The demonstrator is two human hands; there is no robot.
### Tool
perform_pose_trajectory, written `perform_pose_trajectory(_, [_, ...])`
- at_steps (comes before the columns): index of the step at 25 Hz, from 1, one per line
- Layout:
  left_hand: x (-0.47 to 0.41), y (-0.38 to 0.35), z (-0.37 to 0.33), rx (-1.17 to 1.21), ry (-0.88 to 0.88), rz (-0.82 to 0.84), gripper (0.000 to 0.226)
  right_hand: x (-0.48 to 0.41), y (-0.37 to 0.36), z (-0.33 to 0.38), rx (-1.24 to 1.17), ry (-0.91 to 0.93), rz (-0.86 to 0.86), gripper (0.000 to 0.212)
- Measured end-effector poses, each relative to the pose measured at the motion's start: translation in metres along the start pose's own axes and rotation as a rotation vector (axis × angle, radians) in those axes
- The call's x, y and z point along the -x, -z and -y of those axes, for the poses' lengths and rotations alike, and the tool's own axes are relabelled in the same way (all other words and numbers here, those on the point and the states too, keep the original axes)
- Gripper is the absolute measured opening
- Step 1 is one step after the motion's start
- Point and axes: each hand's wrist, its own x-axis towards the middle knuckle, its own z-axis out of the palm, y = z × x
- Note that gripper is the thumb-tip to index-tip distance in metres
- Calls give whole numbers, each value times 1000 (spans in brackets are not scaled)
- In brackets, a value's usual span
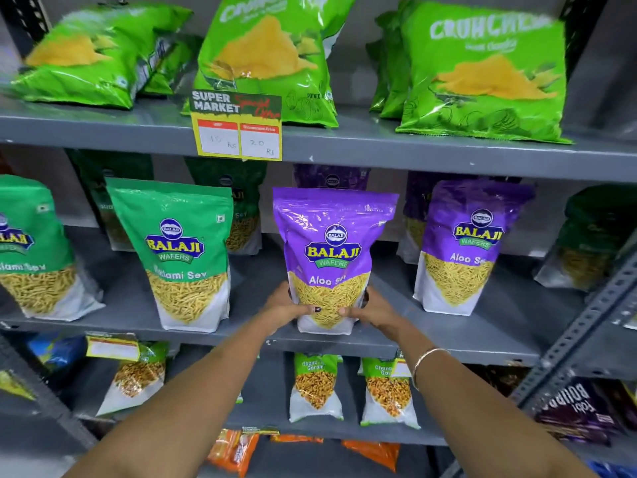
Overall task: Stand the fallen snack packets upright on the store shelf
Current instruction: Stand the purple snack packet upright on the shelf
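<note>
Both hands grip the purple packet [332, 257] low down, left hand [287, 307] and right hand [370, 310] on either side, fingers [312, 309] curled round its base. It stands upright at the middle shelf [431, 343] front edge (a second purple packet [462, 246] stands to its right).

Head view, close, facing shelf [344, 146]

Bare shelf [262, 305] flanks the purple packet [332, 250] — green packet [182, 250] left, purple twin [462, 246] right
</note>
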Motion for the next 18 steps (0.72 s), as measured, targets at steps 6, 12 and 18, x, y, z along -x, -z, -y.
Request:
perform_pose_trajectory(6, [7, -2, 2, -13, -5, 13, 62, 7, 0, 1, 50, -63, -19, 62])
perform_pose_trajectory(12, [6, 1, 2, -14, -12, 44, 68, 8, 4, -2, 81, -66, -69, 62])
perform_pose_trajectory(18, [3, 1, 2, -70, -6, 55, 70, 8, 2, 0, 71, -52, -70, 64])
